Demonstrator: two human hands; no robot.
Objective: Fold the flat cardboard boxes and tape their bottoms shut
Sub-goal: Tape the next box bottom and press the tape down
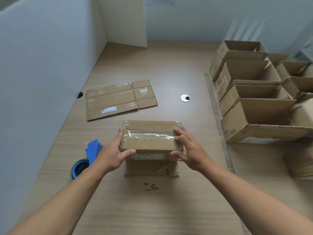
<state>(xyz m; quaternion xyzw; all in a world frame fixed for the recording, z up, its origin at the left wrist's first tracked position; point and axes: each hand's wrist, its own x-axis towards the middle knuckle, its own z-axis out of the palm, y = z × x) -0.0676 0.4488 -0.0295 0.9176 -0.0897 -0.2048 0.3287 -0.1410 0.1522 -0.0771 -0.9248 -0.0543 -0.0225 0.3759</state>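
As the taped box (150,141) runs crosswise, left hand (111,156) and right hand (190,150) grip its short ends; open boxes (245,72) stand to its right, the right hand nearer.

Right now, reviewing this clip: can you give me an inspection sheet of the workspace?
Surface: light wood-grain table, dark crumbs near the front.
Job's things: taped brown cardboard box, bottom up; flat unfolded cardboard box behind it; blue tape dispenser at left; open folded cardboard boxes at right.
Clutter: silver round grommet.
Hands: left hand and right hand grip the taped box's ends.
Cables: nothing seen.
Surroundings: white partition walls.
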